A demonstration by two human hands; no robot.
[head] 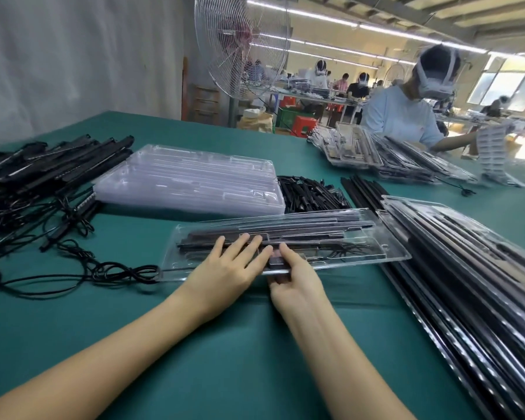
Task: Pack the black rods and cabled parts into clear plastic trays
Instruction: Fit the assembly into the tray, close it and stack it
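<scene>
A clear tray [373, 253] lies across the green surface [225, 353] just in front of the person, its long side running left to right and its right end resting against a stack of filled trays [467, 268]. Its moulded channels hold several black rods [303, 230] laid lengthwise, and a coiled black cable [340, 253] sits in the compartment near its right end.

The left hand [225, 268] lies flat on the tray's left half, fingers straight and spread over the rods. The right hand [297, 280] pinches the tray's near rim at its middle, with one digit on top beside a small dark block [275, 262] and the others curled under the edge.

Just behind the tray is a heap of small black parts [309, 195], and beside it to the right lie loose black rods [364, 189]. Behind and to the left stands a stack of empty trays [191, 183], nested together. Further left is a pile of cabled parts [58, 165], their cords trailing over the surface, one looped cord [119, 272] reaching the tray's left end.

The filled trays on the right, each packed with long black rods, run down toward the near edge. Across the surface another person [397, 116] is bent over more packed trays [355, 147], and a wire-guarded fan [243, 47] stands behind.
</scene>
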